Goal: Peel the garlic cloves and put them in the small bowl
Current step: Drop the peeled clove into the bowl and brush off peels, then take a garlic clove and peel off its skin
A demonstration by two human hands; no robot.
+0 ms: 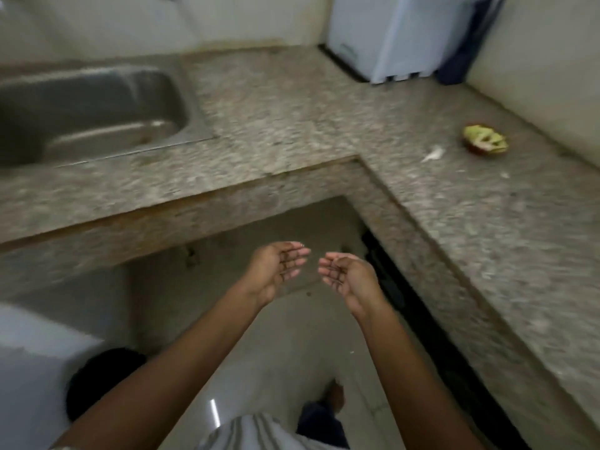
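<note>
My left hand (pixel 276 267) and right hand (pixel 349 279) are spread, palms up and empty, at lower centre. The bowl (pixel 485 140) sits on the tabletop (pixel 324 118) at the right, holding something yellowish. A peel scrap (pixel 433 154) lies beside it, so the peeling looks mostly done.

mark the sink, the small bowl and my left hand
sink (pixel 97 121), head view, bare basin floor
small bowl (pixel 469 133), head view, its left rim
left hand (pixel 276 271), head view, middle of the palm
</note>
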